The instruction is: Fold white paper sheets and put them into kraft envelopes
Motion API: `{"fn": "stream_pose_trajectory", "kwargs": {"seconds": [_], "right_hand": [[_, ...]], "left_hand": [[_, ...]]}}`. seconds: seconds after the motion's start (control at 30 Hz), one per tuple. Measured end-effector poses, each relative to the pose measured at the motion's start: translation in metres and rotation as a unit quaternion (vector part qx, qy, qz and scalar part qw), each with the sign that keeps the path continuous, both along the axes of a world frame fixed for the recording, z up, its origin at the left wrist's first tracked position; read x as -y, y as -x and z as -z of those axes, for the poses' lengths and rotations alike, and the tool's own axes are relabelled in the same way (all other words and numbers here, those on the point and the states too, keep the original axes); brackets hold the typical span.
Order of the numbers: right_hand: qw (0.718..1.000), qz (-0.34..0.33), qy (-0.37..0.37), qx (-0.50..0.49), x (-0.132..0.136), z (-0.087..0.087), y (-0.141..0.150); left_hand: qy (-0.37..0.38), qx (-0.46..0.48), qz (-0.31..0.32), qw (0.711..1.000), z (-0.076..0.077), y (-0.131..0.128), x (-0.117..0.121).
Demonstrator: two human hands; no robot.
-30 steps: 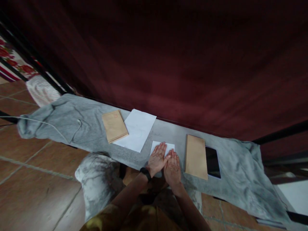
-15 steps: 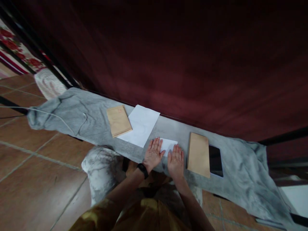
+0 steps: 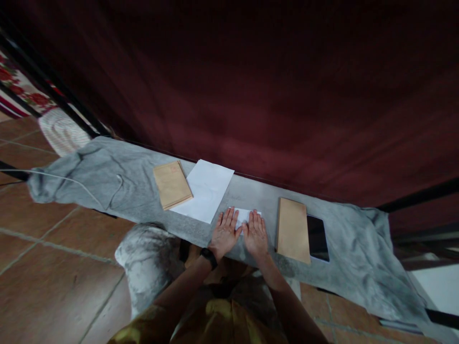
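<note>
A small white piece of paper (image 3: 244,216), seemingly folded, lies flat on the grey cloth in front of me. My left hand (image 3: 224,233) rests on its left part, fingers stretched out and palm down, a black band around the wrist. On its right part lies my right hand (image 3: 256,235), also flat with fingers extended. The two thumbs nearly meet over the paper. Both hands cover much of it, so its near edge is partly hidden.
Left of my hands, brown envelopes (image 3: 172,184) overlap larger white sheets (image 3: 210,188). To the right, more brown envelopes (image 3: 293,230) lie against a dark-screened phone or tablet (image 3: 317,238). A grey cloth (image 3: 358,253) covers the narrow surface, backed by a dark red curtain (image 3: 251,119). A white cable (image 3: 77,182) crosses the left end.
My right hand has slid left over the small paper, closer to my left hand. The view has shifted slightly; the envelopes and sheets stay in place.
</note>
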State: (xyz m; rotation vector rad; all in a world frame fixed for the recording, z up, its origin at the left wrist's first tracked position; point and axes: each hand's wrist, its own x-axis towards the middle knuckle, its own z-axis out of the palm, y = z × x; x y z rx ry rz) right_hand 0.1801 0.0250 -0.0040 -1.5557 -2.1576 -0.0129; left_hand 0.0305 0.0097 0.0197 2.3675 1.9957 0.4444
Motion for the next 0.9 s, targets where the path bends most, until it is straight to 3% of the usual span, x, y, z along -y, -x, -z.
{"fn": "stream_pose_trajectory", "kwargs": {"seconds": [0.17, 0.4, 0.63, 0.9], "right_hand": [[0.999, 0.033, -0.027, 0.012, -0.002, 0.005, -0.008], [0.998, 0.056, -0.004, 0.024, 0.0, 0.005, -0.015], [0.991, 0.045, 0.114, 0.047, -0.023, -0.028, -0.02], [0.991, 0.021, 0.13, 0.031, -0.052, -0.059, -0.025]], "left_hand": [[-0.008, 0.003, -0.02, 1.0, 0.002, 0.004, 0.001], [-0.026, 0.0, -0.033, 0.999, 0.004, 0.013, 0.009], [-0.042, 0.006, -0.037, 0.998, 0.001, 0.015, 0.014], [-0.071, 0.063, -0.019, 0.995, -0.001, 0.022, 0.017]]}}
